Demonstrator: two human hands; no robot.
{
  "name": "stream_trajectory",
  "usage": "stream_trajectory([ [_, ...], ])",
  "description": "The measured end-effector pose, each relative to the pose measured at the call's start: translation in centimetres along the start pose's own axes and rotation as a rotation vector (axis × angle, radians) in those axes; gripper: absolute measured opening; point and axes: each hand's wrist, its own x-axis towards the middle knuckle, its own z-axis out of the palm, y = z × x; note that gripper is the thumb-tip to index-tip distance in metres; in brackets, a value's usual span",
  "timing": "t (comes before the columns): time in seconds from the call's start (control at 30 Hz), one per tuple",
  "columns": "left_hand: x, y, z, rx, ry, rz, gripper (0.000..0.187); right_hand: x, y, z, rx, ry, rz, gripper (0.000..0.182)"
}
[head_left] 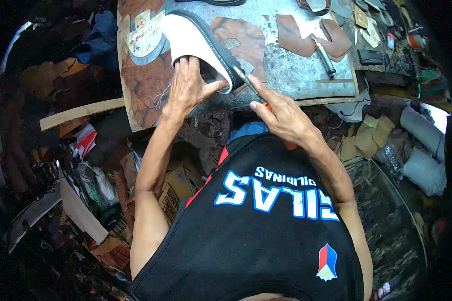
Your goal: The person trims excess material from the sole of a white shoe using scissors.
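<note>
A white shoe [191,36] with a black sole [217,47] lies tilted on its side on the work table. My left hand [187,86] grips it at the opening, fingers tucked inside and thumb pressed on the rim near the heel. In my right hand [285,116] is a knife [247,82] with a narrow metal blade and a red handle, mostly hidden by the palm. Its tip meets the black sole edge at the heel; whether it is cutting in cannot be made out. My right index finger stretches along the blade.
Brown leather pieces [295,36] and paper patterns [144,37] lie on the table [306,89]. A dark-handled tool [325,59] rests to the right. A wooden strip [80,114] juts out left. Leather scraps and a glass-topped surface [386,215] are lower down.
</note>
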Motion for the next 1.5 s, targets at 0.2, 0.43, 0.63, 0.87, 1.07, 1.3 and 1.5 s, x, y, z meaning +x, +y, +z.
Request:
stream_trajectory([
  [0.2, 0.4, 0.5, -0.5, 0.002, 0.175, 0.054, 0.088, 0.5, -1.1, -1.3, -0.040, 0.095, -0.027, 0.058],
  [0.43, 0.9, 0.7, -0.1, 0.017, 0.219, 0.075, 0.084, 0.8, -1.6, -0.8, -0.140, 0.009, -0.021, 0.058],
  [0.63, 1.0, 0.6, -0.2, 0.045, 0.244, 0.066, 0.083, 0.5, -1.7, -0.5, -0.136, -0.036, 0.030, 0.058],
  [0.87, 0.9, 0.3, 0.2, 0.027, 0.261, 0.064, 0.081, 0.9, -1.9, -0.1, -0.124, -0.018, 0.030, 0.058],
  [1.07, 1.4, 0.4, -0.5, -0.005, 0.292, 0.089, 0.083, 0.1, -1.3, 0.2, -0.113, 0.026, -0.015, 0.059],
  [1.3, 1.9, 0.4, -1.1, -0.239, 0.261, -0.105, 0.085, -0.2, -3.4, -0.7, -0.094, 0.033, 0.010, 0.057],
  [1.5, 2.3, 0.0, -1.6, -0.763, 0.197, -0.327, 0.078, -0.1, -5.0, -1.0, -0.092, 0.035, -0.051, 0.059],
])
